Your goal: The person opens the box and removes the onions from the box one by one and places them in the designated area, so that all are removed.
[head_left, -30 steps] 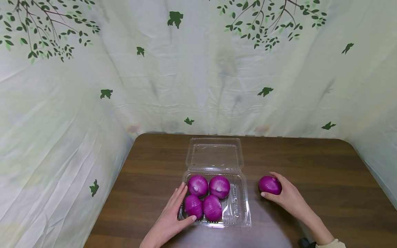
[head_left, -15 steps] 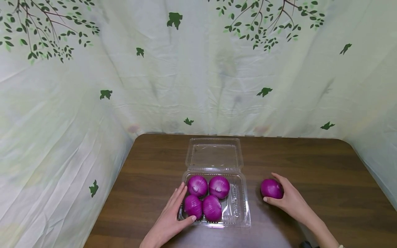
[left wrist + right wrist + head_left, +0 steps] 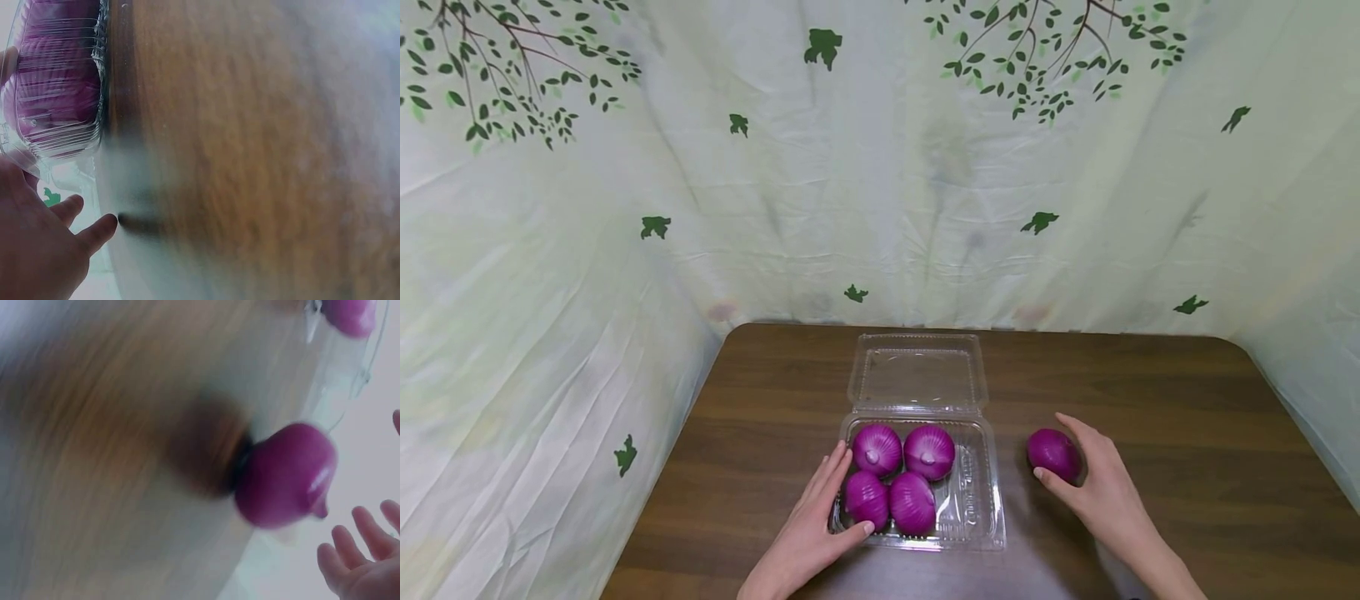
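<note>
A clear plastic clamshell container (image 3: 973, 500) lies with its lid (image 3: 919, 371) folded back. Several red onions (image 3: 877, 450) fill its left and middle part. At its left side rests my left hand (image 3: 805, 521), fingers straight along the edge and thumb over the near rim. Another red onion (image 3: 1054, 455) sits on the table to the right of the container. Around it, thumb and fingers spread, is my right hand (image 3: 1105, 492). In the right wrist view a gap shows between this onion (image 3: 284, 478) and the extended fingers (image 3: 347, 547).
The brown wooden table (image 3: 1187, 417) extends on both sides of the container. A pale curtain (image 3: 917, 167) printed with leaves and branches hangs behind and beside it.
The right hand's fingers have spread and come away from the onion. The onion has shifted slightly and turned. The left hand and container stay put.
</note>
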Motion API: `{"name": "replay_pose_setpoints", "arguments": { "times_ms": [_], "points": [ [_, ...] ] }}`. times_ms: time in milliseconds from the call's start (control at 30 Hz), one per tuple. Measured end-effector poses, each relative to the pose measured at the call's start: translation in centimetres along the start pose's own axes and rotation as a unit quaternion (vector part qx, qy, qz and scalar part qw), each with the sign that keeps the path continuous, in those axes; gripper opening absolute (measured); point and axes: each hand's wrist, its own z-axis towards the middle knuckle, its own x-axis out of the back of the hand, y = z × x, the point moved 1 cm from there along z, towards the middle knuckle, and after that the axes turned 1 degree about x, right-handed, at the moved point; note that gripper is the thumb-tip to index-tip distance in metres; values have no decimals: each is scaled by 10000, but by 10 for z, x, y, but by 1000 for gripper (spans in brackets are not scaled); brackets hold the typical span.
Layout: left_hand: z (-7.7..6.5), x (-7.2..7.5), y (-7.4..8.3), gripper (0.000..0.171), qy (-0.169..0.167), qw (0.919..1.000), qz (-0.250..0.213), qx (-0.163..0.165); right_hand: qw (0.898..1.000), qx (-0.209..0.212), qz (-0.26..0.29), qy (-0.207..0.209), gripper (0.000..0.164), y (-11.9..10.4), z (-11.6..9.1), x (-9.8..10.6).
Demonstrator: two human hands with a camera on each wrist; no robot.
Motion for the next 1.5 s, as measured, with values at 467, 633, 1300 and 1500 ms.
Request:
{"name": "replay_pose_setpoints", "arguments": {
  "times_ms": [467,633,1300,1500],
  "points": [
    [-2,2,1,98,32,10000,-2,12,9946,752,718,-32,71,-39,-8,-29],
    [-2,2,2,98,44,10000,-21,-46,9872,1226,970,-324,68,-49,-5,-38],
    [0,1,2,98,33,9999,-68,-108,9718,723,1978,-1059,57,-78,11,-64],
    [0,0,1,98,11,9999,-98,-66,9792,629,1651,-996,55,-87,16,-75]
  ]
}}
